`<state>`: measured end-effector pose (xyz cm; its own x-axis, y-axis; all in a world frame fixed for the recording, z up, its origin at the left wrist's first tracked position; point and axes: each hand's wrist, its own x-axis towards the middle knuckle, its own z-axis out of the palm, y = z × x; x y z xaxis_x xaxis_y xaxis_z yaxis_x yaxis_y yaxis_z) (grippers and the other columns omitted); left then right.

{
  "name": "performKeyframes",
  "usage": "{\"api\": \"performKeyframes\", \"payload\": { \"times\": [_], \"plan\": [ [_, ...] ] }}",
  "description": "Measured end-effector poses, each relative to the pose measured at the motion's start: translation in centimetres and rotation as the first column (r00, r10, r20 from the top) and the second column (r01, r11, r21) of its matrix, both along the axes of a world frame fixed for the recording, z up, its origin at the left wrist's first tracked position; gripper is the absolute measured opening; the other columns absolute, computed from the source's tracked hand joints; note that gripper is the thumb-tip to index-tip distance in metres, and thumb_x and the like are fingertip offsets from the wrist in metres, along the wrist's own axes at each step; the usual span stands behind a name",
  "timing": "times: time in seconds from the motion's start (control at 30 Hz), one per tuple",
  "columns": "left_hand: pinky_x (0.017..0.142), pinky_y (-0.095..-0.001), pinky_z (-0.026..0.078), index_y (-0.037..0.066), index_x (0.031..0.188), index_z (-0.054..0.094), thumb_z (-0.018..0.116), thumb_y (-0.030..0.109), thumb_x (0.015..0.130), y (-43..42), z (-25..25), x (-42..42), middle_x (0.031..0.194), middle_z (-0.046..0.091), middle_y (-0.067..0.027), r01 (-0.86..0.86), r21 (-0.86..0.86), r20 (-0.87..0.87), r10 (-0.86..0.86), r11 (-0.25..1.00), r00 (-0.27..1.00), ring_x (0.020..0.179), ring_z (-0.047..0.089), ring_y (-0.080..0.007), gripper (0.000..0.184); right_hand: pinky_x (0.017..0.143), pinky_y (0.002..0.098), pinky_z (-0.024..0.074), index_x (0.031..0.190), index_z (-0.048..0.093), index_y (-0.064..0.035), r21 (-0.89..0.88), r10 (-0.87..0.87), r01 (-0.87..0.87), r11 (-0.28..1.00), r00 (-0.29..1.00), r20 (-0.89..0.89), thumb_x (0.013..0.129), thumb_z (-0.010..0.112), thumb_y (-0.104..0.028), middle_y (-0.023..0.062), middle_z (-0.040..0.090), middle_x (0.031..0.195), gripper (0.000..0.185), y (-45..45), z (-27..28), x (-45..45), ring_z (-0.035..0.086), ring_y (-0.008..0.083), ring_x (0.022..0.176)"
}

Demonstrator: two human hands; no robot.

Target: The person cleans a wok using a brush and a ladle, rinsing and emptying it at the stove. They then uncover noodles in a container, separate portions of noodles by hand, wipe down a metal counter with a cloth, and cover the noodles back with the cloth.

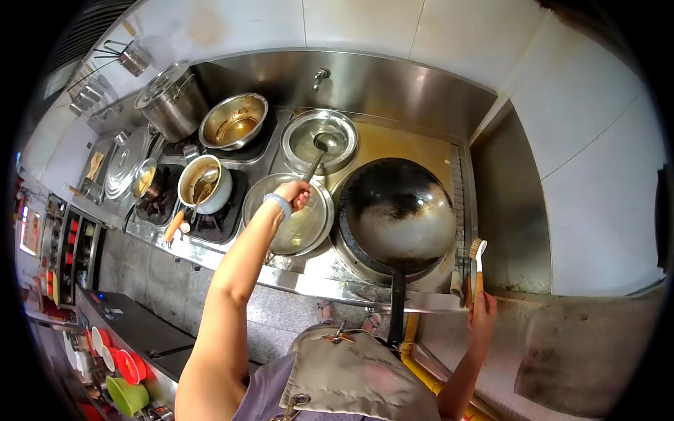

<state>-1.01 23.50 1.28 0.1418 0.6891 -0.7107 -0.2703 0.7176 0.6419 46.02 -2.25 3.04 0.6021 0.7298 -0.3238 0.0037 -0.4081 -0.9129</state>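
My left hand (pixel 293 195) is closed round the handle of a metal ladle (pixel 317 158). The ladle's bowl is over a steel basin (pixel 344 163) at the back of the stove, and a wider basin (pixel 321 228) lies under my wrist. On the right, my right hand (pixel 481 312) grips the wooden handle of a brush (pixel 479 263), its bristles up, beside the stove's right edge. Between my hands a large black wok (pixel 400 224) sits on the burner, its handle pointing toward me.
Left of the basins stand a white pot (pixel 223 191) with utensils, a stained steel bowl (pixel 260 123) and a tall stockpot (pixel 172 112). A faucet (pixel 321 76) sticks out of the back panel. Red and green bowls (pixel 126 394) are at lower left.
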Motion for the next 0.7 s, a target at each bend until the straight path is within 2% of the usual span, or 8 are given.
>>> {"api": "performKeyframes", "payload": {
  "times": [0.13, 0.3, 0.4, 0.6, 0.7],
  "plan": [
    [0.032, -0.0138, 0.027, 0.001, 0.078, 0.048, 0.050, 0.013, 0.088, -0.8, 0.5, -0.7, 0.057, 0.045, 0.0032, -0.061, -0.004, 0.135, 0.061, 0.998, 0.989, 0.041, 0.036, -0.0008, 0.015, 0.033, 0.0189, 0.0263, 0.102, 0.053, -0.0089, 0.010, -0.007, 0.007, 1.000, 1.000, 0.014, 0.089, 0.055, -0.032, -0.0005, 0.052, 0.063, 0.027, -0.1, 0.1, 0.1, 0.041, 0.0040, 0.042],
    [0.032, -0.0138, 0.026, -0.002, 0.081, 0.047, 0.048, 0.011, 0.088, -2.3, 2.1, -1.9, 0.060, 0.046, 0.0009, -0.097, -0.033, 0.201, 0.101, 0.995, 0.974, 0.040, 0.034, -0.0013, 0.015, 0.034, 0.0186, 0.0265, 0.102, 0.052, -0.0081, 0.008, 0.013, -0.013, 1.000, 1.000, 0.009, 0.089, 0.054, -0.031, -0.0005, 0.052, 0.065, 0.026, 0.3, 0.1, 0.2, 0.041, 0.0038, 0.043],
    [0.031, -0.0139, 0.024, -0.004, 0.085, 0.045, 0.048, 0.012, 0.089, -3.7, 2.8, -2.8, 0.059, 0.043, 0.0007, -0.083, -0.068, 0.323, 0.101, 0.994, 0.941, 0.040, 0.033, -0.0010, 0.017, 0.035, 0.0183, 0.0271, 0.103, 0.052, -0.0083, -0.016, 0.016, -0.016, 1.000, 1.000, -0.013, 0.090, 0.053, -0.030, -0.0007, 0.052, 0.065, 0.025, 0.8, 0.6, -0.1, 0.041, 0.0037, 0.044],
    [0.029, -0.0136, 0.023, -0.004, 0.089, 0.045, 0.048, 0.011, 0.089, -7.8, 6.7, -2.4, 0.061, 0.045, 0.0004, -0.061, -0.050, 0.222, 0.070, 0.997, 0.973, 0.040, 0.033, -0.0007, 0.016, 0.035, 0.0183, 0.0261, 0.105, 0.051, -0.0098, -0.020, 0.049, -0.051, 0.999, 0.997, -0.066, 0.091, 0.052, -0.031, -0.0005, 0.051, 0.065, 0.026, 1.1, -0.1, 0.5, 0.041, 0.0042, 0.044],
    [0.028, -0.0144, 0.024, -0.005, 0.095, 0.047, 0.050, 0.011, 0.088, -11.2, 10.6, -2.5, 0.063, 0.048, -0.0013, -0.017, -0.055, 0.200, 0.028, 0.998, 0.979, 0.041, 0.036, -0.0013, 0.018, 0.034, 0.0186, 0.0251, 0.106, 0.051, -0.0102, -0.023, 0.047, -0.050, 0.999, 0.994, -0.097, 0.091, 0.051, -0.031, 0.0000, 0.050, 0.065, 0.026, 1.3, -0.1, 0.3, 0.040, 0.0046, 0.044]
  ]
}}
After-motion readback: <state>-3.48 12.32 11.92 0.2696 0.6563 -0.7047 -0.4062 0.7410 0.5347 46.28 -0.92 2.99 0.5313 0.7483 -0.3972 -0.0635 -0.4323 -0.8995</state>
